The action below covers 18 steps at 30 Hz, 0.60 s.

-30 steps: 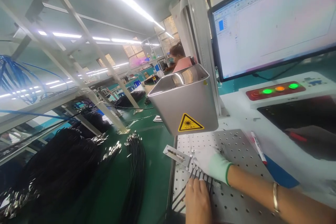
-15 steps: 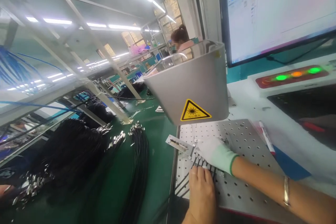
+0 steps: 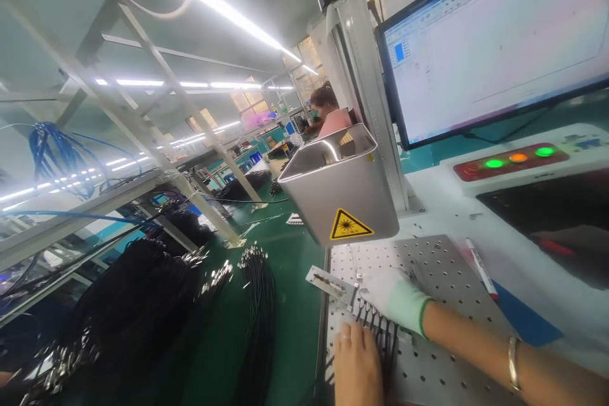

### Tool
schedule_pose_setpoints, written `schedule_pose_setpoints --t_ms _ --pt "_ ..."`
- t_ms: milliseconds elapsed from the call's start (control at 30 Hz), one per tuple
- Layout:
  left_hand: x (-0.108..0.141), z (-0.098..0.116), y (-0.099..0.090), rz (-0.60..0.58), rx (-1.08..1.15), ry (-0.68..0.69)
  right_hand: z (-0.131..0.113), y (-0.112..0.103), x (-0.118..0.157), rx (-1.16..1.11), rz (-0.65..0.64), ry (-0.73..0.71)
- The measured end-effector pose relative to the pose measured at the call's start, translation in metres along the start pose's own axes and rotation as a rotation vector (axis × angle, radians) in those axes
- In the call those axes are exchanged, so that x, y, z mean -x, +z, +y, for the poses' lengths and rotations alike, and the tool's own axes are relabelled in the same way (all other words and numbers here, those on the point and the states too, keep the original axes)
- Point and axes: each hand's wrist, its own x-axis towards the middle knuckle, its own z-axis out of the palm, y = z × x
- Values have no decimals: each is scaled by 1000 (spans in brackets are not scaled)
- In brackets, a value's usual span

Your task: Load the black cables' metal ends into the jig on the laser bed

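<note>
My left hand [image 3: 358, 360], bare, lies flat on several thin black cables [image 3: 381, 332] with metal ends, pressing them onto the perforated metal plate [image 3: 431, 266]. My right hand [image 3: 394, 295], in a white glove with a green cuff, rests on the cable tips beside a small metal fixture [image 3: 328, 281] at the plate's left edge. The grey laser head [image 3: 340, 187] with a yellow warning sticker hangs just above them.
Bundles of black cables [image 3: 143, 304] lie on the green bench at left. A monitor [image 3: 490, 44], a panel with lit buttons [image 3: 511, 158] and a pen [image 3: 481, 266] sit at right. Another person [image 3: 328, 111] works far back.
The view swung and came back. My left hand slid a little toward me along the cables; my right hand stays on the cable tips by the fixture.
</note>
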Motion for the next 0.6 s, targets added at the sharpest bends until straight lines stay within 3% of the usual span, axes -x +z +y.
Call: schedule_pose_setpoints --t_ms 300,500,600 --pt "11 4 11 66 -12 125 -1 -1 2 22 -2 -37" --pt "14 9 22 117 41 54 2 5 -1 19 -18 -43" --pt "10 6 15 46 39 124 3 7 0 9 -15 -58"
